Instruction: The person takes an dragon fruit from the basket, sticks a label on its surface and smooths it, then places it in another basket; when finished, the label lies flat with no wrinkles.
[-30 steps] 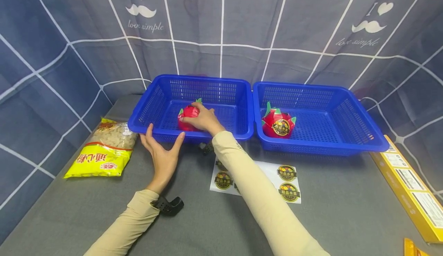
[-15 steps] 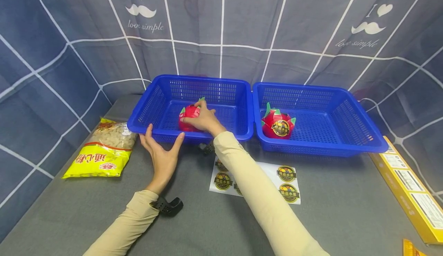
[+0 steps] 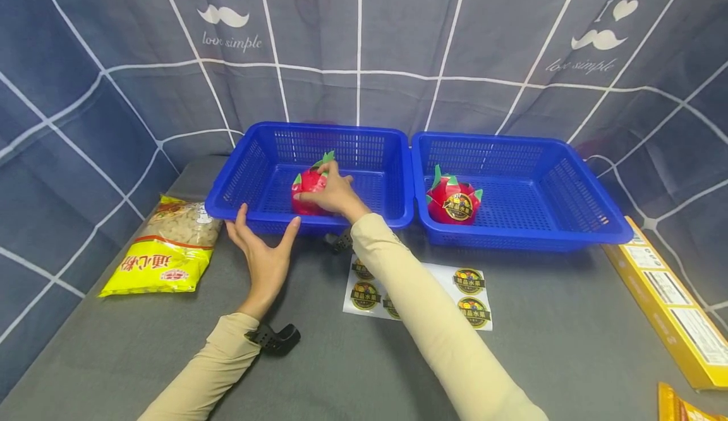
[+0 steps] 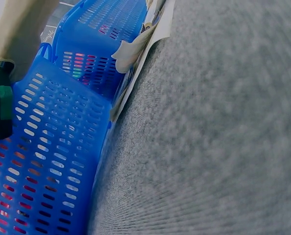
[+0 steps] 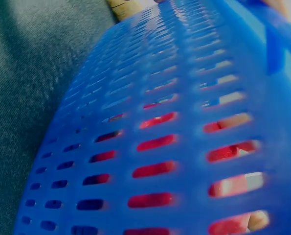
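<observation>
A toy-like red dragon fruit (image 3: 308,183) with green tips stands in the left blue basket (image 3: 335,129), near its front wall. My right hand (image 3: 337,193) grips it from the right, thumb in front and fingers near the top, hiding part of it. At that basket's front left rim, my left hand (image 3: 264,266) rests with thumb and fingers spread apart. The right blue basket (image 3: 546,200) contains another dragon fruit (image 3: 440,193) bearing a round black-and-gold sticker (image 3: 458,207). Through slots of the basket wall (image 5: 184,112) in the right wrist view, red shows.
A sticker sheet (image 3: 438,275) lies before the baskets, partly under my right forearm. To the left is a yellow bag of pasta (image 3: 165,250). A long yellow box (image 3: 671,307) and an orange packet (image 3: 679,405) are at right. A checked curtain (image 3: 398,42) hangs behind.
The gripped dragon fruit has turned slightly, its green top leaf now standing higher beside my right fingers. My left hand keeps its place at the rim. The head view has shifted a little.
</observation>
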`<state>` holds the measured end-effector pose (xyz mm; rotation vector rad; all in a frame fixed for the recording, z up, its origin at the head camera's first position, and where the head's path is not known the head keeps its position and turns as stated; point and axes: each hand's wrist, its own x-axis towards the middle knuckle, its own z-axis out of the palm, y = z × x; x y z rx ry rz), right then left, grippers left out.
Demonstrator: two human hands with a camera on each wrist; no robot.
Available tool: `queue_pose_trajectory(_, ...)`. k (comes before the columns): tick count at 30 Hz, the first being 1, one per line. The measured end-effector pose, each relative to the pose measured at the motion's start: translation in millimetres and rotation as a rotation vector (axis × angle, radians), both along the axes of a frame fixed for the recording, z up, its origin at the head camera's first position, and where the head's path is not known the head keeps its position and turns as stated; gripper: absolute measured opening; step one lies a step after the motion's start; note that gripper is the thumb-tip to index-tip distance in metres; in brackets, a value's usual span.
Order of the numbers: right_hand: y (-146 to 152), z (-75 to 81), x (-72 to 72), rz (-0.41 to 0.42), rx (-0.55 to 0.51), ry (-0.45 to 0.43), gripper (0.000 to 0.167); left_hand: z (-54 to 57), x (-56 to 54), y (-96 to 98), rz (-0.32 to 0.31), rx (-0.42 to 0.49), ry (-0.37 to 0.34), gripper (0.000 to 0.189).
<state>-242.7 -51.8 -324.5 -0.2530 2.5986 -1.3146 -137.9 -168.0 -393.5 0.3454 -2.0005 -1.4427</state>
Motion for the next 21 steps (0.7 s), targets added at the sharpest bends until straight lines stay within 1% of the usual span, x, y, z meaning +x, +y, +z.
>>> queue_pose_trajectory(3, 1, 0.5, -1.1, -0.004, -0.020, 0.006, 0.066, 0.2, -0.1, -0.3, 0.002, -0.005, 0.008, 0.090)
queue_pose_trajectory(6, 4, 2.1, -1.6, 0.001, -0.066, 0.016, 0.066, 0.4, -0.3, -0.5, 0.004, 0.002, 0.010, 0.090)
queue_pose_trajectory(9, 10, 4.4, -2.4, 0.021, -0.179, -0.025, 0.066, 0.2, -0.5, -0.1, 0.005, 0.009, 0.007, 0.089)
queue_pose_trajectory(13, 21, 8.9, -2.3, 0.044, -0.373, -0.151, 0.065, -0.5, -1.3, 0.5, 0.003, 0.010, 0.007, 0.089)
queue_pose_trajectory(15, 27, 11.1, -1.7, 0.041, -0.436, -0.193, 0.065, -1.2, -1.7, 0.8, 0.003, 0.006, 0.010, 0.089)
queue_pose_trajectory(17, 33, 13.1, -0.5, 0.034, -0.485, -0.205, 0.063, -1.9, -2.0, 0.8, 0.008, 0.003, 0.014, 0.089)
queue_pose_trajectory(21, 44, 19.1, 4.5, 0.035, -0.554, -0.194, 0.062, -1.3, -1.8, 2.0, 0.011, -0.001, 0.024, 0.087)
